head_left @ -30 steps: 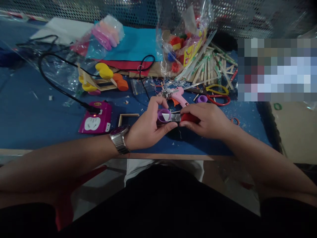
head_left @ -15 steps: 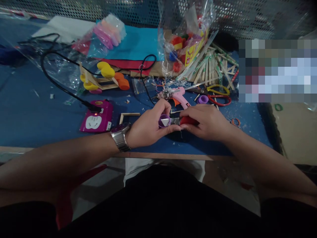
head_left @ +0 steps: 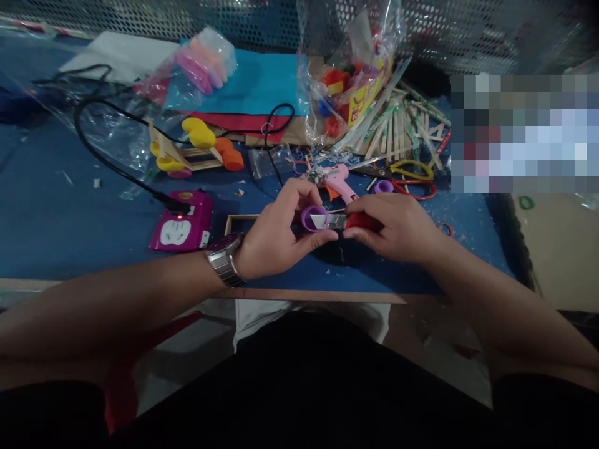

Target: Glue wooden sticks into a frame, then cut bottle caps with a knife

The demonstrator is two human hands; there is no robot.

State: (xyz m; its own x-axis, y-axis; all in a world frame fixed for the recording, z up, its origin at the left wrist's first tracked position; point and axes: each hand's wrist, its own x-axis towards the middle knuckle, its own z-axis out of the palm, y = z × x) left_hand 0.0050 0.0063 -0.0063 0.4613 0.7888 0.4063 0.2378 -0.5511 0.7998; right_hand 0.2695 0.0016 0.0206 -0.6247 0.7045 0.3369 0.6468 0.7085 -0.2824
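Frame centre: our left grip (head_left: 277, 236) pinches a purple ring (head_left: 306, 219) | just right of it: our right grip (head_left: 397, 226) clasps a red-handled knife (head_left: 337, 221) — we see its blade tip inside the ring | just above, on the blue counter (head_left: 103, 231): a pink glue gun (head_left: 340, 181) | left of frame: a magenta power socket (head_left: 201, 212) — cable plugged in

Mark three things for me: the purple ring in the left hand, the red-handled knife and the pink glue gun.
Purple ring (head_left: 305, 219): head view, on the left side of its rim.
Knife (head_left: 357, 221): head view, on its red handle.
Glue gun (head_left: 340, 181): head view, on its pink body.
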